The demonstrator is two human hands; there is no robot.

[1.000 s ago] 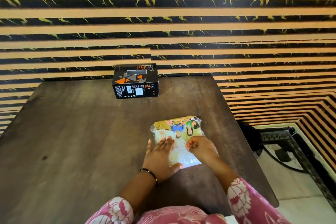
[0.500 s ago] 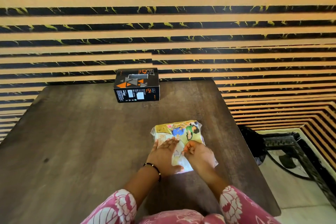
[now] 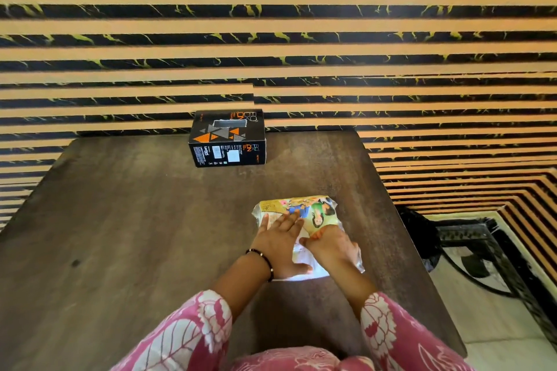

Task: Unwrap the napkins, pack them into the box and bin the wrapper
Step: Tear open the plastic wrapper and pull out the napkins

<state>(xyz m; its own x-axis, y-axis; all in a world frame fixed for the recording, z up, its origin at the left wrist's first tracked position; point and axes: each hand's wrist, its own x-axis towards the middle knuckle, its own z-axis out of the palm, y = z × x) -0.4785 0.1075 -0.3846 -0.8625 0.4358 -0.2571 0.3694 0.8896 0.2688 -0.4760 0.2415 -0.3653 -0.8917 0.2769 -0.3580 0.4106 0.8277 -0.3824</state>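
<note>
Napkin pack: still wrapped in clear printed plastic, lying on the near right part of the tabletop.
Left hand: grip released, flat on the pack.
Right hand: pinching the wrapper.
Box: black, orange triangles, far edge.
Wall: striped.
</note>
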